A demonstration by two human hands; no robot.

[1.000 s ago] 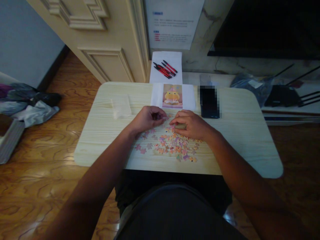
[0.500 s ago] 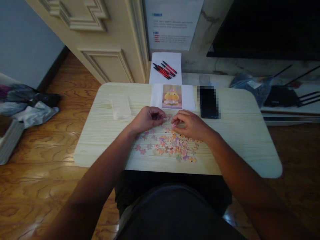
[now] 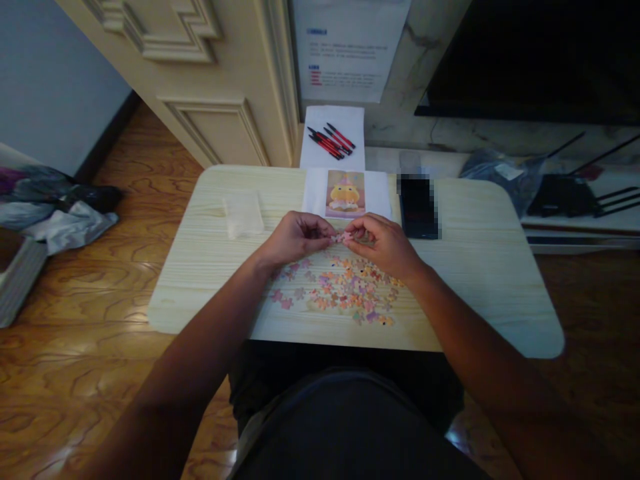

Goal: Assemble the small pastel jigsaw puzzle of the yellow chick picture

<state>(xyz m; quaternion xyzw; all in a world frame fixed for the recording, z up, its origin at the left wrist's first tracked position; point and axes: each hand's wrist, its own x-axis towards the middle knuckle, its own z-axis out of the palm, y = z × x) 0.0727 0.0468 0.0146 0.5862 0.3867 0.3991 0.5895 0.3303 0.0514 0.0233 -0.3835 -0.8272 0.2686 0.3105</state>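
The left hand and the right hand met fingertip to fingertip above the table, and between them sat a small pink puzzle piece — pinched from both sides, the left fingers closed on its left edge, the right fingers on its right. Whether it was one piece or two pressed together could not be told at this size. Both hands were curled, thumbs and forefingers drawn in tight around the piece.

Just below the hands and nearer the person lay the loose puzzle pieces, a scatter of pink, orange and purple spread flat on the table, reaching from under the left wrist across to under the right wrist. Just beyond the fingertips lay the reference picture of a yellow figure, on white paper. To the right of the right hand, close by, lay a dark phone; well to the left of the left hand sat a clear plastic bag. Farther beyond the picture, off the table, red and black pens rested on a white sheet.
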